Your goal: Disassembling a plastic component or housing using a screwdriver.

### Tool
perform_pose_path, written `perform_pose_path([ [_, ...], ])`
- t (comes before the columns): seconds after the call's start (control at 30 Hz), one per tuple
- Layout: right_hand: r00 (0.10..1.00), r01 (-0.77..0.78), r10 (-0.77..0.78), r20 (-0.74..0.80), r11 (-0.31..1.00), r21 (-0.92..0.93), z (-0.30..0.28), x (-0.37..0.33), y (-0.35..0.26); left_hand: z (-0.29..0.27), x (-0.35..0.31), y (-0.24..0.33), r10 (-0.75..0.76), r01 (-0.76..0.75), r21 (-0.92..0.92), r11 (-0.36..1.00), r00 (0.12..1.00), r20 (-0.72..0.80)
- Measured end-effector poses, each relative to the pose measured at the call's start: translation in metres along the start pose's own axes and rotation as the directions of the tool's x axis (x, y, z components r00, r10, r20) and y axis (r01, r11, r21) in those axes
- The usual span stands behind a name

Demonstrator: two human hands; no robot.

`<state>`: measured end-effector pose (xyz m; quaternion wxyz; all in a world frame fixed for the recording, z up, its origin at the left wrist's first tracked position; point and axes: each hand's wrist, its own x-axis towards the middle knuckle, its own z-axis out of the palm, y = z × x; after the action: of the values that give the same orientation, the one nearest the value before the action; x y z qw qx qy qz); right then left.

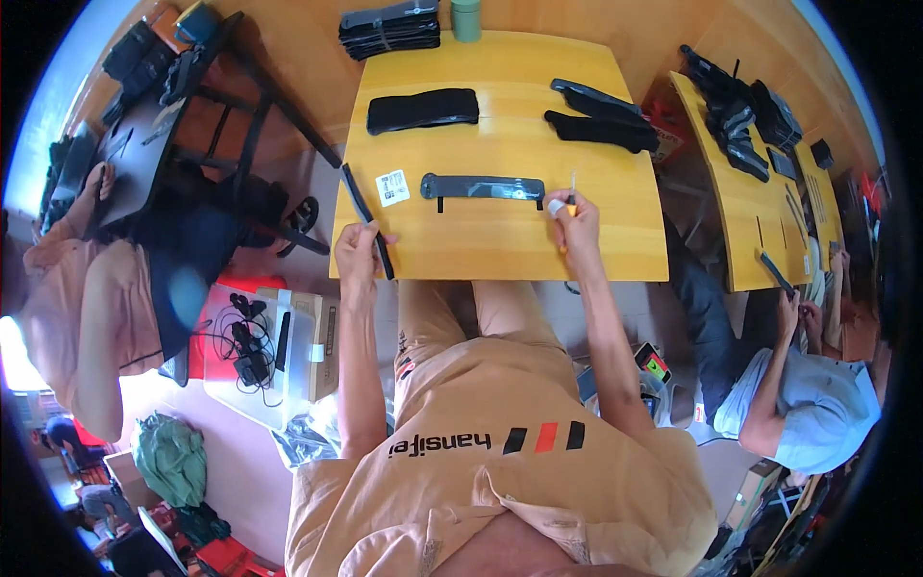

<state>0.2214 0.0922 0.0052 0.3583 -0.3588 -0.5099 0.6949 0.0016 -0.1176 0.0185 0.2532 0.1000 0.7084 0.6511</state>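
A yellow wooden table (500, 125) filled the middle of the head view, with the person seated at its near edge, knees under it and both forearms coming up from below. Another person in a pale blue shirt (817, 404) worked at a second yellow table (760, 221) to the right, and a third sat by a dark desk (144, 144) to the left.

On the main table lay a folded black fabric pad (423, 109) at the far left, a pair of black padded pieces (601, 120) at the far right, and a stack of black straps (389, 29) just beyond the far edge beside a green cup (466, 17). Nearer the person, a long dark grey strap piece (481, 186) lay flat across the centre, with a small white label card (392, 188) just left of it.

The left hand (358, 248) was closed around a narrow black strip (365, 216) that ran diagonally along the table's left edge. The right hand (574, 223) was clenched on a thin tool with a white-and-orange grip (567, 200), its tip pointing upward and standing just beside the right end of the grey strap piece.

Judging by this, the step in hand was working on the right end of the strap piece with the tool, while the strip was held ready. The next move would seem to call for steadying the strap and bringing the tool tip precisely onto its end.
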Motion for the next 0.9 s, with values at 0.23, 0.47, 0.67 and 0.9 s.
perform_pose_path([
  [0.23,0.835,0.427,-0.357,0.418,0.901,-0.082,0.087,-0.072,-0.008,0.059,-0.051,0.023,-0.08,0.144,-0.33,0.933,0.977,0.2],
  [0.47,0.906,0.156,-0.06,0.418,0.967,-0.2,0.084,-0.085,-0.034,0.059,-0.06,0.023,-0.029,0.12,-0.308,0.944,0.958,0.284],
  [0.67,0.88,-0.35,0.24,0.409,0.911,0.217,0.073,-0.077,-0.04,0.055,-0.065,0.033,0.045,0.225,-0.405,0.886,0.828,0.559],
  [0.9,0.884,-0.334,0.232,0.405,0.92,0.202,0.085,-0.085,-0.063,0.055,-0.071,0.044,0.027,0.242,-0.496,0.834,0.88,0.475],
])
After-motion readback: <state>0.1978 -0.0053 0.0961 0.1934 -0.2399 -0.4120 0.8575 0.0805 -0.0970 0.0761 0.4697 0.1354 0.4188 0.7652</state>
